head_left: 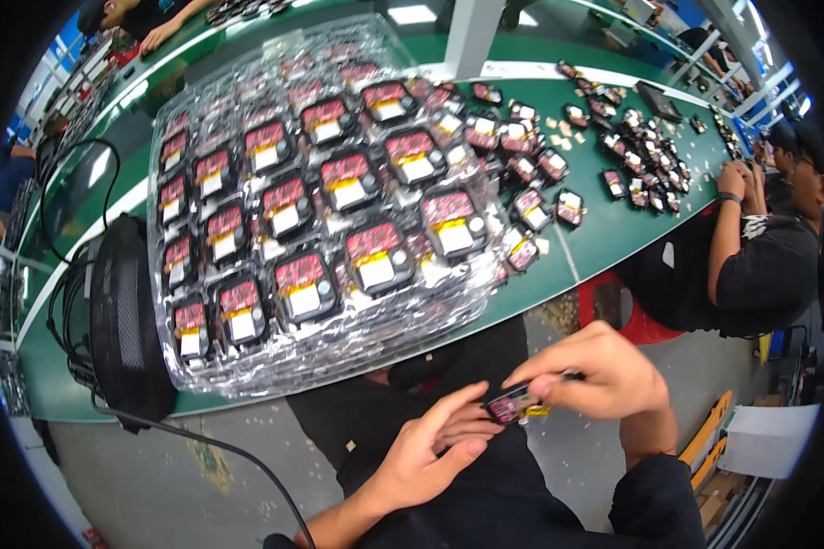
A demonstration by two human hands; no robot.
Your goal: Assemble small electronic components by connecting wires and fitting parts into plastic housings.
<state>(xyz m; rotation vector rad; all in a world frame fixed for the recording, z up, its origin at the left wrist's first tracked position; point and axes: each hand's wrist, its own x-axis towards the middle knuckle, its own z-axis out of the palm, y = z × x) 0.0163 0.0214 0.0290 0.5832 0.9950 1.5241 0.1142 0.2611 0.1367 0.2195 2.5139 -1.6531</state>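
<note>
Above my lap is a small black-cased electronic device [503,408] with a red circuit board, a pale block and a strip of yellow tape below. The fingers of my left hand [430,450] reach round its left side and underneath, with the thumb apart from it. My right hand [604,373] comes in from the right, its thumb and forefinger pinched at the device's upper right. A thin dark thing [572,375] shows between those fingers; its kind is hidden. On the green table ahead, stacked clear plastic trays [339,334] hold rows of similar devices [375,256].
Loose devices [533,209] and a larger pile [645,160] cover the table's right part. A black mesh bag [130,316] with cables stands left of the trays. To the right, a co-worker in black [764,265] sits by a red stool [627,316].
</note>
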